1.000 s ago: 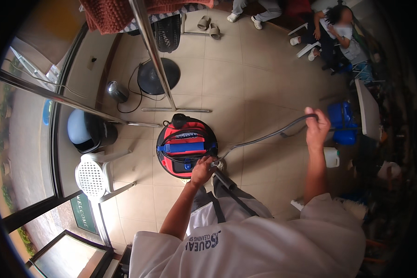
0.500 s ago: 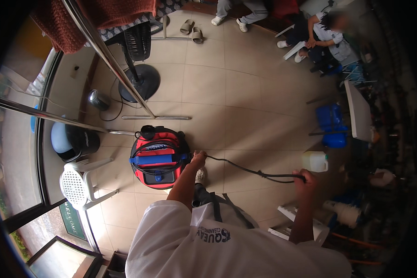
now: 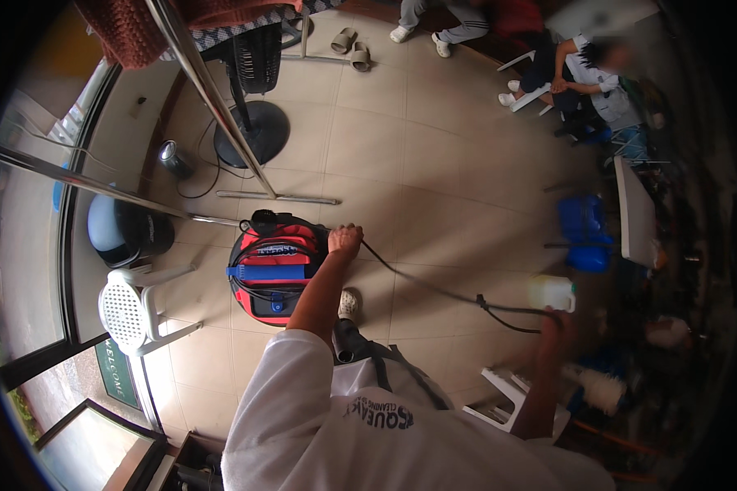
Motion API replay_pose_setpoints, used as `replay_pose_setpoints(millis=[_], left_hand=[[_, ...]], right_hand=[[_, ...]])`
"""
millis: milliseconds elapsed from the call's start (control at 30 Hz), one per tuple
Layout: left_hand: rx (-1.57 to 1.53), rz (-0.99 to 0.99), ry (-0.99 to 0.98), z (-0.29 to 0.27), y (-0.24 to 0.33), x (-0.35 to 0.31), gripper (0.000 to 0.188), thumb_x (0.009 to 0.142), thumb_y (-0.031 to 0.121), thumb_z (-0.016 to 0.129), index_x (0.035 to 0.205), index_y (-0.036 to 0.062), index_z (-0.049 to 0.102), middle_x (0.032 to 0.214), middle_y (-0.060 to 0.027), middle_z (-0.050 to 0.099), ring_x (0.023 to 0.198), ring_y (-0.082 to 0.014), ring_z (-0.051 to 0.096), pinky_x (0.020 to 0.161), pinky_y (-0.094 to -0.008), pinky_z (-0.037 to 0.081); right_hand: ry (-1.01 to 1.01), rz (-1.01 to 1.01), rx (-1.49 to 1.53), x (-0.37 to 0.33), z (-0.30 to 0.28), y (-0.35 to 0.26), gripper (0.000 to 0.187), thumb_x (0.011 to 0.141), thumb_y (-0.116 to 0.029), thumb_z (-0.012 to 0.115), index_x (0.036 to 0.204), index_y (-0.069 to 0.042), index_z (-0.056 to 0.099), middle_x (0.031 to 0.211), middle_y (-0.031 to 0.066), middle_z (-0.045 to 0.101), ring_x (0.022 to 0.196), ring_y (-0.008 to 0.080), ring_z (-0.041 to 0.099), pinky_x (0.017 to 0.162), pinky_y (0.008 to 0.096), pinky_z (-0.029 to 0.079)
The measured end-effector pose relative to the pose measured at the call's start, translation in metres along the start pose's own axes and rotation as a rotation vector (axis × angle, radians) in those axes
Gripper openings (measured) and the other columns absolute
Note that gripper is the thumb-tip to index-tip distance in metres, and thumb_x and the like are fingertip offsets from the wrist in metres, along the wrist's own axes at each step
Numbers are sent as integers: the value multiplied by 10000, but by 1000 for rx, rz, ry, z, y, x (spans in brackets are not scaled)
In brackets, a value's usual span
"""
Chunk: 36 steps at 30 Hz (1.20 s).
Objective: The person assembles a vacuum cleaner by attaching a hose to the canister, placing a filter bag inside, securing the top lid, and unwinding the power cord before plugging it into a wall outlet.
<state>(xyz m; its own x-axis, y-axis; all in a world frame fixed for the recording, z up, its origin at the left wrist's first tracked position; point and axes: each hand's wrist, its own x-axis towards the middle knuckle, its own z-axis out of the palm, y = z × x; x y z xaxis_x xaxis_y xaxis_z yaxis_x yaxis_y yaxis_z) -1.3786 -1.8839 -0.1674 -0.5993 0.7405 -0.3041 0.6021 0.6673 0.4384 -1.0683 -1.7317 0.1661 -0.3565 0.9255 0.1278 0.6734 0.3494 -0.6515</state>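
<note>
Here's the red-and-black vacuum (image 3: 282, 245) on the floor (image 3: 442, 196); your left hand (image 3: 346, 240) grips the dark cord (image 3: 418, 283) at its right edge. Well right of the vacuum, your blurred right hand (image 3: 557, 322) looks closed on the doubled cord, probably spread wide to limit slack.

1. Doormat (image 3: 117, 372), grn.: one word, pale caps, legible, set lengthwise.
2. Shirt (image 3: 303, 409), wht., on camera wearer: dk. print on chest, upside down in view; lg. caps, smaller caps in line above, logo (image 3: 402, 420) at rt. end; partly lost in folds.
3. Vacuum (image 3: 293, 261), red/blk.: label (image 3: 277, 251) on top, near blue handle (image 3: 262, 272); pale chars., too sm. & blurred to read.
4. Bin (image 3: 149, 241), dk.: tiny pale lettering on side, illegible.
</note>
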Motion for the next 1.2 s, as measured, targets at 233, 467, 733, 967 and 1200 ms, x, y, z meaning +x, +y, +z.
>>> replay_pose_setpoints(millis=[233, 467, 733, 967, 1200], left_hand=[[222, 102, 550, -86, -118, -91, 83, 710, 179, 492, 727, 161, 572, 794, -10, 551, 777, -210, 528, 608, -349, 426], [-41, -571, 292, -121, -222, -190, 184, 792, 145, 441, 881, 175, 599, 878, -83, 586, 838, -287, 566, 697, -374, 449], [-6, -748, 188, -80, -263, -184, 184, 819, 161, 408, 928, 170, 556, 921, -101, 597, 872, -286, 575, 694, -393, 470], [-81, -820, 229, -95, -238, -253, 314, 830, 345, 395, 797, 89, 573, 909, -138, 582, 845, -329, 556, 690, -441, 435], [-464, -523, 255, -37, -173, -290, 404, 858, 421, 366, 846, 92, 600, 816, -152, 598, 800, -313, 568, 675, -412, 434]], right_hand=[[312, 97, 782, 57, -106, 48, 200, 870, -154, 400, 1005, -40, 494, 666, 12, 446, 535, 74, 388, 442, 225, 330], [199, 134, 870, 32, -52, -26, 168, 839, -127, 461, 957, -18, 512, 524, -34, 305, 429, 53, 281, 387, 208, 248], [282, 16, 514, 5, -41, -98, 108, 794, -106, 539, 861, -21, 537, 490, -44, 301, 395, 42, 248, 366, 206, 229], [250, 128, 988, 3, -84, -49, 144, 849, -175, 444, 894, -52, 502, 513, -23, 316, 421, 81, 288, 383, 233, 251], [472, 154, 1048, 19, -185, -24, 125, 862, -205, 435, 878, -102, 503, 524, -18, 304, 422, 97, 262, 393, 253, 247]])
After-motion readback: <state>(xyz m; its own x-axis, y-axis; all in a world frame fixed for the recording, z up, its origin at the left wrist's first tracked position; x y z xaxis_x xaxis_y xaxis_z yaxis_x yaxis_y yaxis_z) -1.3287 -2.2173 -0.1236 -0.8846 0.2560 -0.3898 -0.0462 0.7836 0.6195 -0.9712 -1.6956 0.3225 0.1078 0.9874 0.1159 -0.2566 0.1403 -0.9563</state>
